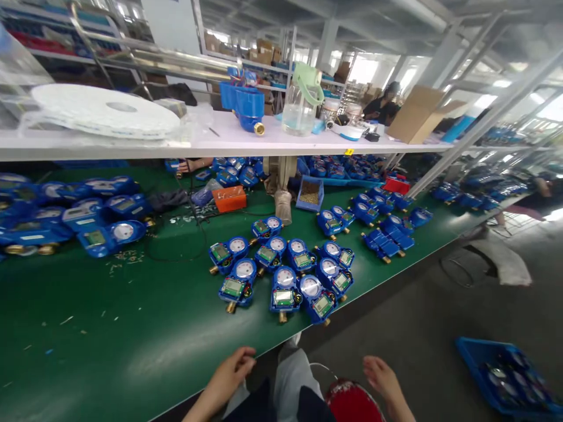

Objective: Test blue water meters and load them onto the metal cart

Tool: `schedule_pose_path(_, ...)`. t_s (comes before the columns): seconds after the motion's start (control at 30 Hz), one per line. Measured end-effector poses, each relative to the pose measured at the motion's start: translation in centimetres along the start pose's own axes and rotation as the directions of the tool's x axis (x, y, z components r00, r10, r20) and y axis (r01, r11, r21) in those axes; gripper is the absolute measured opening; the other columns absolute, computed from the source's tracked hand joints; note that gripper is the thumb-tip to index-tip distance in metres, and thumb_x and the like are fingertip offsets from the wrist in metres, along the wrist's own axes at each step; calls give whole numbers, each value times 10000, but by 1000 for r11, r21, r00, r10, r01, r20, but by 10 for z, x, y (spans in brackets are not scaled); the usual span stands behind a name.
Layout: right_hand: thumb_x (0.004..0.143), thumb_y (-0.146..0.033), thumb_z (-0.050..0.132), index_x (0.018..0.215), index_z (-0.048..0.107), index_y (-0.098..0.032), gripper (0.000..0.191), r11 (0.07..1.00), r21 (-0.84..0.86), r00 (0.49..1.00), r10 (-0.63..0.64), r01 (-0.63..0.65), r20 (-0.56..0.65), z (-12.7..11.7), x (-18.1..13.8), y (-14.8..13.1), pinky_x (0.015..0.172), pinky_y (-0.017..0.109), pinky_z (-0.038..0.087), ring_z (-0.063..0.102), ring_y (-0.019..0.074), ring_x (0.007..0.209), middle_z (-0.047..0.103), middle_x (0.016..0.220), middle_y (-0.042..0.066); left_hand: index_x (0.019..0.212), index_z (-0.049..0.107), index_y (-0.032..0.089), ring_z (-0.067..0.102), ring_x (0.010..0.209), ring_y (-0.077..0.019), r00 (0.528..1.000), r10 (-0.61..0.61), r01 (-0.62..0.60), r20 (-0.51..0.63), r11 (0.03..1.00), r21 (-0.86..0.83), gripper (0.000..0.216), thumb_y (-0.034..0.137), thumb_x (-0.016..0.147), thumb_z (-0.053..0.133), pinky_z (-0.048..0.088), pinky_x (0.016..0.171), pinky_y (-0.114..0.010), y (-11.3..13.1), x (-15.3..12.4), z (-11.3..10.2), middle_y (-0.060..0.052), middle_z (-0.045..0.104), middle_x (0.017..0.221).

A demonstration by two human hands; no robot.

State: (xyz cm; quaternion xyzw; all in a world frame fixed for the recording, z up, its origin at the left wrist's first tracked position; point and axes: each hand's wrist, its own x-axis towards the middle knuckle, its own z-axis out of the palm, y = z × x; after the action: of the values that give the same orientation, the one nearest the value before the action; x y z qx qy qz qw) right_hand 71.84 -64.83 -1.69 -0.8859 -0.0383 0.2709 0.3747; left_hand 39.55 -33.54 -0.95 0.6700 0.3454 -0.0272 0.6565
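At the near edge of the green desk (109,328), both hands are empty: left hand (229,375) rests loosely curled there, right hand (380,378) hovers open. Blue meters (281,272) lie clustered ahead, untouched, displays fitted

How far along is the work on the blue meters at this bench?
Looks done: a cluster of blue meters lies laid out on the green belt. In hand: nothing; the left hand and right hand hang empty off the edge. Left: meters in the floor crate.
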Motion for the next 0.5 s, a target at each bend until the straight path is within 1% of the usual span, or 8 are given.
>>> schedule_pose_path(0.03, 624, -573, 494, 686, 639, -294, 321, 996, 87, 998, 36, -32, -51, -23, 19, -6, 671, 456, 562, 711, 334, 784, 722, 782, 124, 1083, 595, 165, 633, 919, -224, 998, 32, -33, 53, 999, 19, 382, 423, 827, 475, 464, 862, -307, 16, 6, 14, -88, 686, 980)
schedule_pose_path(0.1, 601, -538, 559, 722, 655, -268, 311, 989, 142, 991, 53, -36, -122, -62, 59, -31, 745, 461, 560, 702, 340, 845, 723, 875, 155, 1115, 599, 194, 624, 956, -215, 983, 70, -85, 172, 993, 78, 359, 381, 820, 515, 457, 871, -286, 44, 16, 43, -72, 685, 1027)
schedule_pose_path(0.17, 621, -528, 567, 775, 659, -241, 338, 991, 129, 988, -23, 43, -152, -91, 105, -72, 809, 462, 548, 688, 335, 906, 714, 949, 172, 1133, 611, 247, 619, 996, -214, 952, 86, -132, 293, 981, 141, 336, 368, 834, 513, 450, 887, -276, 62, 27, 70, -49, 684, 1076)
schedule_pose_path(0.23, 638, -538, 558, 813, 658, -198, 395, 990, 54, 985, -122, 130, -121, -105, 158, -122, 856, 485, 521, 673, 345, 929, 703, 973, 201, 1130, 623, 282, 623, 1006, -223, 938, 76, -147, 339, 971, 191, 334, 416, 886, 441, 452, 889, -286, 73, 43, 92, -40, 687, 1085)
schedule_pose_path(0.27, 678, -553, 529, 863, 662, -173, 443, 981, 4, 980, -194, 195, -50, -107, 187, -148, 888, 494, 499, 658, 344, 967, 693, 1010, 213, 1108, 638, 286, 629, 997, -232, 942, 62, -137, 331, 968, 209, 361, 455, 907, 391, 458, 883, -295, 77, 52, 102, -43, 693, 1066)
schedule_pose_path(0.37, 703, -546, 597, 942, 687, -173, 452, 965, -40, 952, -250, 261, 178, -94, 269, -214, 956, 458, 449, 625, 309, 1032, 698, 1053, 161, 1016, 688, 286, 640, 968, -261, 968, -24, -34, 248, 973, 226, 459, 553, 907, 332, 471, 876, -321, 89, 81, 134, -52, 709, 1003)
schedule_pose_path(0.43, 716, -540, 638, 982, 697, -175, 456, 961, -52, 899, -235, 272, 371, -75, 314, -242, 970, 432, 432, 614, 285, 1041, 698, 1076, 131, 1030, 693, 287, 634, 995, -266, 965, -71, 18, 251, 978, 207, 478, 556, 908, 318, 472, 897, -323, 100, 100, 159, -48, 705, 1032)
schedule_pose_path(0.5, 709, -539, 678, 969, 710, -174, 450, 968, -67, 816, -166, 242, 554, -55, 346, -258, 953, 418, 438, 619, 269, 1009, 711, 1049, 110, 1101, 671, 278, 627, 1019, -261, 952, -101, 44, 289, 979, 198, 483, 533, 915, 305, 474, 905, -321, 114, 117, 183, -46, 691, 1081)
